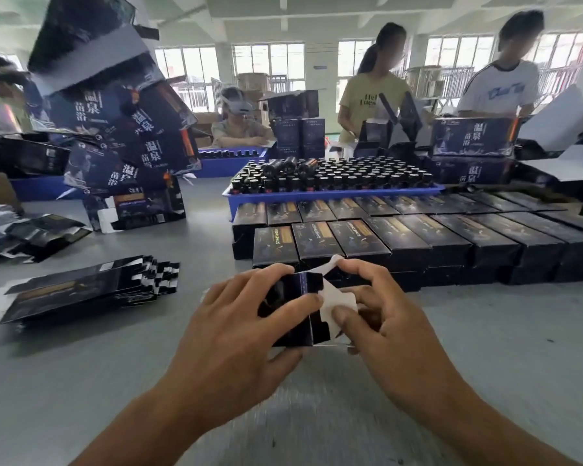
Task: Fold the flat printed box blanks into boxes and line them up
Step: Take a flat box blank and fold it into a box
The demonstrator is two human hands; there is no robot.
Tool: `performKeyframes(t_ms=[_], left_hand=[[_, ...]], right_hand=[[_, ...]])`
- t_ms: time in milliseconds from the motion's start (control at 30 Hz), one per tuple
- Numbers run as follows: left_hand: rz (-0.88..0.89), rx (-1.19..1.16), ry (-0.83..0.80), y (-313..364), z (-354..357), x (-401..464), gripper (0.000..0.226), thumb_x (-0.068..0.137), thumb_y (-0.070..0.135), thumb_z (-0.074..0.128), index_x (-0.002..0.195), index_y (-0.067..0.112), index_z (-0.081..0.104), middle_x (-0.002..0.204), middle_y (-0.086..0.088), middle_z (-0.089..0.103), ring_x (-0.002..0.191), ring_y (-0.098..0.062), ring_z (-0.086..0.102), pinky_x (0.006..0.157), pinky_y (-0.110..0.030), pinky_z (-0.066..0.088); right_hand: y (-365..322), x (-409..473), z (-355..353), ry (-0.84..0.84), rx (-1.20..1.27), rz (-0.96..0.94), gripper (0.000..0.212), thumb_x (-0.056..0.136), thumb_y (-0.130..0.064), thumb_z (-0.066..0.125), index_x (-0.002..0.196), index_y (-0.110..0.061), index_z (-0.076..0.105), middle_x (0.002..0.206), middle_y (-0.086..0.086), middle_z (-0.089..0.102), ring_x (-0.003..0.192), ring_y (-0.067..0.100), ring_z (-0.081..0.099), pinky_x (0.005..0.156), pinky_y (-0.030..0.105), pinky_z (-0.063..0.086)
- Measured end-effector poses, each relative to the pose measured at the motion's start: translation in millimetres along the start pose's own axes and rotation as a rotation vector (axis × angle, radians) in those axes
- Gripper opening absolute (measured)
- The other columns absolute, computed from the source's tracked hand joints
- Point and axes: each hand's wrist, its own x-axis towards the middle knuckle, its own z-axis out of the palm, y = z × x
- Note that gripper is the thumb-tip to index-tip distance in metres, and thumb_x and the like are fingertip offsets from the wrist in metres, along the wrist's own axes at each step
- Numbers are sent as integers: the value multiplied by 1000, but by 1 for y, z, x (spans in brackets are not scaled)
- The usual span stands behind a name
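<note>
The left hand (246,317) grips one dark, glossy cardboard box (292,309) low over the grey table (115,364); the right hand (377,307) pinches its white flaps. One fanned stack of flat blanks (81,290) lies left; two rows of folded boxes (418,237) stand just behind.

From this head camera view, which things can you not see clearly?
- Box in hand: its front print is hidden by the left hand and right hand, head view.
- Rows of folded boxes: cut by the right edge.
- Flat blanks: print too blurred to read.
- Bottles in the blue tray: labels too small.
</note>
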Motion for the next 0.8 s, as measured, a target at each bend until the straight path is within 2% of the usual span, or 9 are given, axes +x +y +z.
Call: performKeyframes(t_ms=[133,233,333,467,567,633,800], left_hand=[[18,-22,45,0,0,1,52,81,50,54,130,35,51,137,-7,54,116,-30,60,92,-47,51],[31,-23,70,1,1,1,51,80,50,55,129,34,52,136,-7,55,115,-30,59,91,-45,49],[33,-34,90,1,1,2,53,77,48,60,127,34,53,135,-7,56,113,-30,61,85,-44,51],[43,-22,109,1,2,3,52,75,49,58,125,36,54,136,-8,58,113,-33,62,79,-46,53],[42,-8,90,0,5,3,54,74,51,56,126,38,54,138,-7,59,116,-31,60,79,-47,53],[37,-1,83,0,7,4,53,74,53,54,125,39,55,136,-7,61,115,-30,59,78,-47,54],[36,6,119,1,7,4,51,74,49,53,124,37,55,133,-9,61,113,-30,58,75,-49,56]], right_hand=[[2,-2,0,24,19,8,60,97,-21,63,118,-70,36,106,-30,69,92,-1,70,71,21,59],[0,-2,0,30,-6,-2,62,98,-25,62,123,-74,33,108,-29,68,93,-1,69,74,24,61],[-2,-2,-1,16,-60,-34,53,99,-24,60,123,-68,42,102,-31,67,87,0,69,70,19,58],[-2,-3,-2,0,-84,-41,45,100,-23,59,111,-67,53,92,-31,66,83,-3,67,64,11,51],[0,-2,-3,-6,-129,-41,42,99,-23,60,110,-64,58,96,-41,62,88,-7,66,71,10,51],[1,-2,-3,-3,-149,-42,38,99,-24,61,117,-58,60,95,-44,61,91,-12,63,75,9,49],[1,-2,-2,4,-137,-28,42,99,-23,59,124,-57,54,112,-39,62,104,-8,62,83,17,55]])
